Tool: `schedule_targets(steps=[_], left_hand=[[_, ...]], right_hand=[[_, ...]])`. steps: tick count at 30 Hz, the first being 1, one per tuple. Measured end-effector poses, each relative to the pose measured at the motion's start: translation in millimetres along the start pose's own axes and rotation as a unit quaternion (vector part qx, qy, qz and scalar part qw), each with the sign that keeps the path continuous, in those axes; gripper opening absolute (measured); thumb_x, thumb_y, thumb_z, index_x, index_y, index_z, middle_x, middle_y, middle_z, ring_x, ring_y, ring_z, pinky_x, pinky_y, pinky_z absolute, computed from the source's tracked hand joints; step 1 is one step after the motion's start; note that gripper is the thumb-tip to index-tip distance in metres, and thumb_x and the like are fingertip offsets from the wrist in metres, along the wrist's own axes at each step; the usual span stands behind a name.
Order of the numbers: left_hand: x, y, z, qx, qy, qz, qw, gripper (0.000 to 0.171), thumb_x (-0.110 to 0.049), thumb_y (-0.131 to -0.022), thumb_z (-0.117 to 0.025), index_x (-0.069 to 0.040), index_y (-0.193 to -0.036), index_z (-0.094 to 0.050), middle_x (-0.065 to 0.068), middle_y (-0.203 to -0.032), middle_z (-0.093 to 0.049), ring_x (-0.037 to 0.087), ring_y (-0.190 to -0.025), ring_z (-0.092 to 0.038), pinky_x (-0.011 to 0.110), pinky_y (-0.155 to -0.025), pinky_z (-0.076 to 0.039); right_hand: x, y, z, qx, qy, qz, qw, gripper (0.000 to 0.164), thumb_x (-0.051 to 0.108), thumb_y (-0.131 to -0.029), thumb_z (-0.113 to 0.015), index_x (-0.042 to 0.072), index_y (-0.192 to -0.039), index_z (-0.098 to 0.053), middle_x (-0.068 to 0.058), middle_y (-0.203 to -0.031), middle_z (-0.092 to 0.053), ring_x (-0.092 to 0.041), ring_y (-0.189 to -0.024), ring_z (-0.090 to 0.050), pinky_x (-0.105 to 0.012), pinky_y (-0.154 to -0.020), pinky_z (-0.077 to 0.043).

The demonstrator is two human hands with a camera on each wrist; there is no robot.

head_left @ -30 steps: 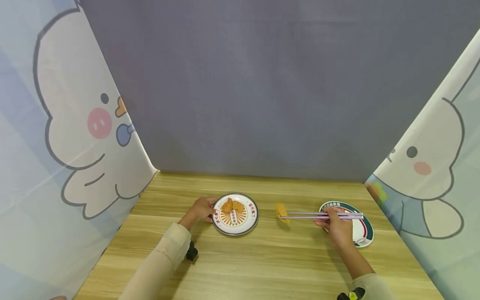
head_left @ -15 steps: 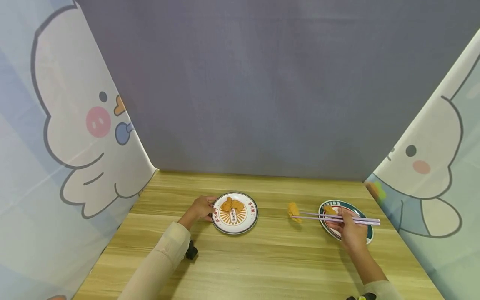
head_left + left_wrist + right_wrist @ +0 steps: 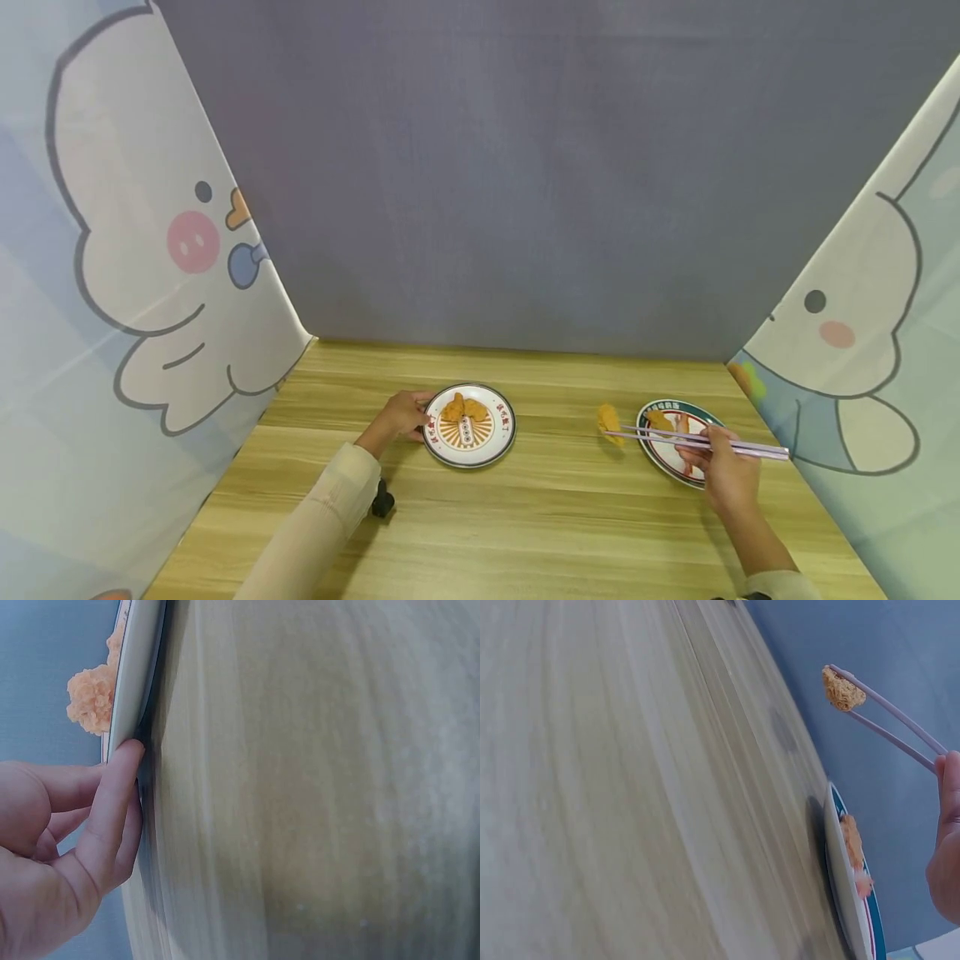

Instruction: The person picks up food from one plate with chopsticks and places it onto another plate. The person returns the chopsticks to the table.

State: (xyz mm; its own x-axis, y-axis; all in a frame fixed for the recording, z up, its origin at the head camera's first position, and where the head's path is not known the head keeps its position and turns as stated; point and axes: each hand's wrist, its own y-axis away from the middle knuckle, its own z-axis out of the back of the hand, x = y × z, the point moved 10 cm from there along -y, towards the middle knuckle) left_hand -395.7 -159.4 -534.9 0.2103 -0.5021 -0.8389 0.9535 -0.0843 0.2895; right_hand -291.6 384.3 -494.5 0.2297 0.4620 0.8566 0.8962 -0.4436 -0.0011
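My left hand (image 3: 401,414) pinches the left rim of a white plate (image 3: 437,451) with red lettering and a sunburst print. Two pieces of fried chicken (image 3: 453,408) lie on that plate; in the left wrist view the fingers (image 3: 116,791) are bent at its rim. My right hand (image 3: 731,479) grips a pair of pale purple chopsticks (image 3: 750,448). Their tips pinch another fried chicken piece (image 3: 609,425), raised off the table just left of the green-rimmed plate (image 3: 705,413). The right wrist view shows this piece (image 3: 843,690) between the tips.
The green-rimmed plate holds a fried piece (image 3: 660,420) and something pinkish (image 3: 862,883), partly hidden by the chopsticks and hand. Wood-grain table (image 3: 555,517) lies between the plates. A grey curtain (image 3: 480,183) hangs behind, with cartoon-printed cloths (image 3: 150,275) at both sides.
My right hand has moved right with the chopsticks and chicken piece, uncovering the fried piece on the green-rimmed plate. The left hand and its plate stay in place.
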Motion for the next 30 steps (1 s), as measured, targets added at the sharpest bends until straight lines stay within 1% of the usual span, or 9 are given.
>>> schedule_targets(steps=[6,8,12,14,20,25,30], left_hand=[[0.7,-0.2,0.0,-0.002,-0.008,0.001,1.0000,0.058,0.008,-0.092,-0.066,-0.006,-0.148,-0.053,0.025,-0.120,-0.058,0.024,-0.075,-0.070,0.032,-0.063,-0.068],[0.4,-0.8,0.6,-0.001,-0.010,0.001,0.9999,0.059,0.007,-0.092,-0.066,-0.005,-0.148,-0.053,0.024,-0.120,-0.058,0.024,-0.075,-0.071,0.031,-0.063,-0.068],[-1.4,0.2,0.9,0.000,-0.012,-0.001,0.9999,0.059,0.007,-0.092,-0.066,-0.004,-0.148,-0.052,0.025,-0.120,-0.058,0.025,-0.076,-0.071,0.031,-0.064,-0.068],[-2.1,1.0,0.5,0.000,-0.011,0.000,0.9999,0.059,0.007,-0.092,-0.066,-0.004,-0.148,-0.053,0.025,-0.120,-0.058,0.025,-0.076,-0.070,0.031,-0.063,-0.068],[-2.9,4.6,-0.4,-0.003,-0.018,0.000,0.9998,0.057,0.008,-0.093,-0.065,-0.004,-0.147,-0.053,0.023,-0.116,-0.058,0.023,-0.076,-0.070,0.031,-0.063,-0.068],[-2.2,4.4,-0.5,-0.004,-0.013,0.001,0.9999,0.057,0.008,-0.093,-0.065,-0.004,-0.147,-0.054,0.024,-0.119,-0.058,0.024,-0.077,-0.070,0.031,-0.064,-0.068],[-2.0,2.1,0.8,-0.002,-0.013,-0.003,0.9999,0.057,0.007,-0.093,-0.066,-0.004,-0.147,-0.053,0.025,-0.121,-0.058,0.024,-0.077,-0.071,0.031,-0.064,-0.068]], right_hand=[[1,0,16,-0.030,-0.007,-0.010,0.999,0.028,0.003,-0.104,-0.050,0.003,-0.081,-0.066,-0.007,-0.066,-0.069,-0.019,-0.051,-0.071,-0.030,-0.047,-0.064],[3,0,20,-0.032,-0.011,-0.008,0.999,0.028,0.004,-0.104,-0.050,0.004,-0.081,-0.067,-0.007,-0.067,-0.069,-0.019,-0.052,-0.071,-0.029,-0.047,-0.064],[9,-1,23,-0.017,-0.023,0.006,1.000,0.029,0.003,-0.104,-0.049,0.003,-0.083,-0.069,-0.009,-0.067,-0.070,-0.019,-0.054,-0.072,-0.029,-0.049,-0.064],[11,-2,26,-0.016,-0.026,0.010,0.999,0.030,0.001,-0.104,-0.048,0.004,-0.083,-0.069,-0.010,-0.067,-0.071,-0.019,-0.054,-0.072,-0.029,-0.049,-0.064],[18,-5,38,-0.032,-0.038,0.020,0.999,0.032,-0.002,-0.104,-0.046,0.001,-0.081,-0.068,-0.011,-0.066,-0.070,-0.022,-0.053,-0.073,-0.030,-0.048,-0.064],[22,-7,44,-0.035,-0.038,0.022,0.998,0.033,0.002,-0.105,-0.048,0.000,-0.079,-0.068,-0.013,-0.066,-0.071,-0.023,-0.052,-0.073,-0.031,-0.048,-0.064],[24,-9,54,-0.060,-0.034,0.015,0.997,0.035,0.004,-0.104,-0.049,-0.002,-0.076,-0.068,-0.014,-0.064,-0.070,-0.024,-0.050,-0.072,-0.031,-0.045,-0.063]])
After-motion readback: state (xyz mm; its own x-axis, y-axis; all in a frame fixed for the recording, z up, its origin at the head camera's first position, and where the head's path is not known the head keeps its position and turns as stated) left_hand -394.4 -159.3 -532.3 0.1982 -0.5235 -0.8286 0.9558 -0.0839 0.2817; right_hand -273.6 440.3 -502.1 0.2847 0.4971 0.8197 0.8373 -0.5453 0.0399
